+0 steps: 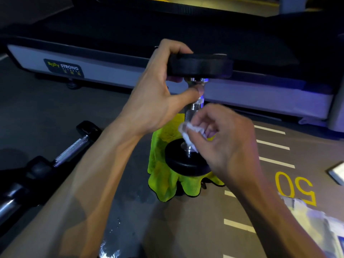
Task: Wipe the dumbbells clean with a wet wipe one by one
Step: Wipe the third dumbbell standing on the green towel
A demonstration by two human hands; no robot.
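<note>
While standing upright on the green cloth (163,181), dumbbell (195,108) steadied at its top plate by left hand (158,94), fingers curled round the rim. Right hand (223,138) pinching a crumpled wet wipe (189,135) against the chrome handle, just above the lower plate. Left of the cloth, more dumbbells (61,155) lying on the floor (204,220).

- Dumbbell (193,108), upright: the lower handle is hidden behind the wet wipe (189,135) and the right hand (223,138); the upper collar is partly covered by the left hand (158,94); the top plate is motion-blurred.
- Yellow-green cloth (163,175): its middle is covered by the lower plate, and whatever stands beneath it is hidden.
- Second dumbbell (61,153), lying on the floor: its near end is dark and indistinct.
- Further chrome bar (9,203): cut off by the left edge.
- Pale packet (316,226), lower right: blurred, cut off by the edge, printing unreadable.
- Flat object (337,173): cropped at the right edge, kind cannot be told.
- Treadmill label (64,67): small print illegible.
</note>
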